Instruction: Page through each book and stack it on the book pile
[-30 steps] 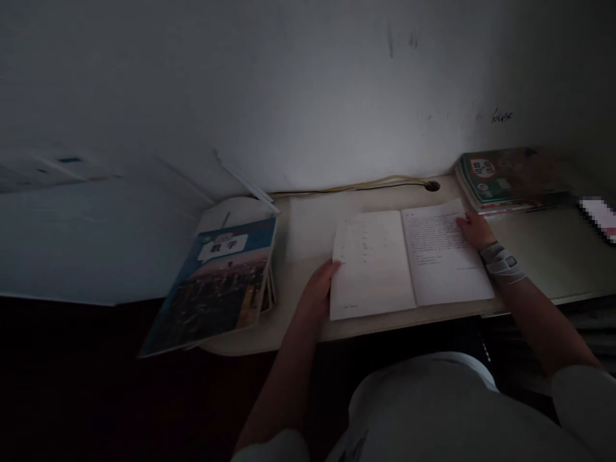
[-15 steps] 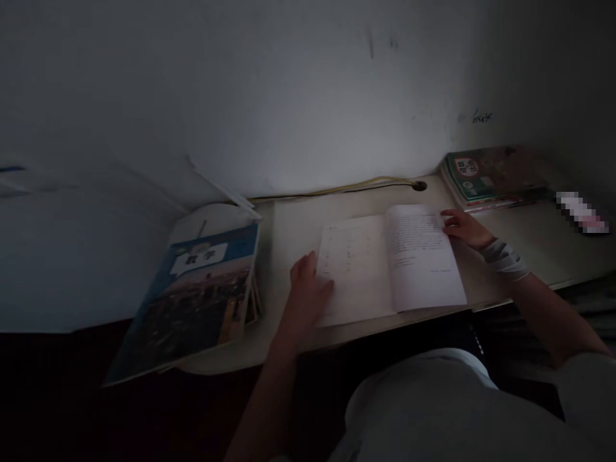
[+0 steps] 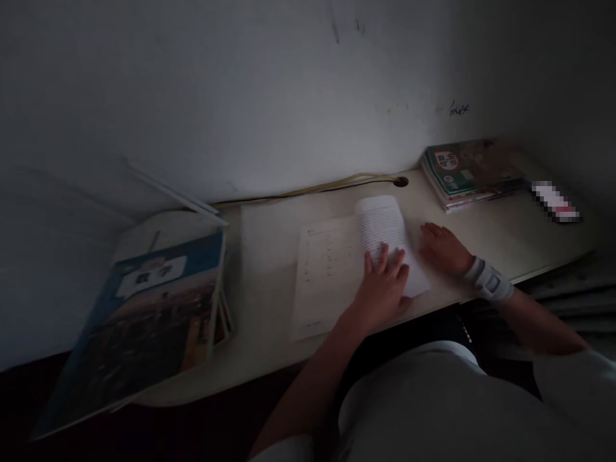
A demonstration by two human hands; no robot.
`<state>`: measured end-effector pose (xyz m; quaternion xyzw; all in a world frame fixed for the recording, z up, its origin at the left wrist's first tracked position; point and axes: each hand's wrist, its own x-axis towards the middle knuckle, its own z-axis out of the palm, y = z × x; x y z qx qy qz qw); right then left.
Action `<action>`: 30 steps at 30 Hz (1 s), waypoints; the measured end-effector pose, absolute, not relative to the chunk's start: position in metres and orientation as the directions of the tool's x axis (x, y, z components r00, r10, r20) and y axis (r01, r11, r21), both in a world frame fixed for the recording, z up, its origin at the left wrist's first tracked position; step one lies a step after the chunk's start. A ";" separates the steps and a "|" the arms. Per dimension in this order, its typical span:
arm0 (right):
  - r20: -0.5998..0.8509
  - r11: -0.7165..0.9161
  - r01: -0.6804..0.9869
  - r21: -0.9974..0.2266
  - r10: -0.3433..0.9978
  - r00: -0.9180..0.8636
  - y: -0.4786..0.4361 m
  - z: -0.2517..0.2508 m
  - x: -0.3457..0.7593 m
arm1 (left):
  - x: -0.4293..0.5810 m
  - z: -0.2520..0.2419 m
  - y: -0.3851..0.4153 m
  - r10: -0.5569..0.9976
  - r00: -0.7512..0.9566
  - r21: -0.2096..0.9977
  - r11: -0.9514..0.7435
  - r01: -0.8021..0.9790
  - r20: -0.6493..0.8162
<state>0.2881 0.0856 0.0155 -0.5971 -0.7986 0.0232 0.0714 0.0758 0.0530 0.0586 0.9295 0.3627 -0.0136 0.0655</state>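
A booklet or sheet of printed paper (image 3: 321, 276) lies spread on the desk in front of me, its right-hand page (image 3: 380, 221) covered in lines of text and curling at the top. My left hand (image 3: 382, 289) rests on that right-hand page with its fingers spread. Just right of the page's edge is my right hand (image 3: 445, 247), fingers stretched out and slightly blurred; whether it touches the paper I cannot tell. A white band with a buckle (image 3: 491, 280) circles the right wrist.
A blue-covered textbook (image 3: 149, 321) lies on other books at the left, overhanging the desk (image 3: 262, 289). At the back right sits a stack of books (image 3: 474, 170) beside a pixelated phone-like object (image 3: 556, 200). A yellow cable (image 3: 332, 185) runs along the wall to a hole.
My left hand has moved from the left page's edge onto the right page. My right hand has come off the page's top right corner and lower. The view has shifted right.
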 end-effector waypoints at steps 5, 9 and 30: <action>0.107 0.293 0.953 -0.079 0.953 -0.284 0.042 -0.012 0.304 | 0.067 0.048 0.054 0.752 0.654 0.069 -0.651 0.756 -0.083; 0.158 0.284 0.954 -0.098 0.951 -0.267 0.039 -0.021 0.306 | 0.070 0.039 0.053 0.724 0.687 0.098 -0.680 0.726 -0.061; 0.232 0.161 0.970 -0.183 0.966 -0.117 0.036 -0.017 0.271 | 0.068 0.028 0.053 0.719 0.693 0.200 -0.673 0.712 -0.049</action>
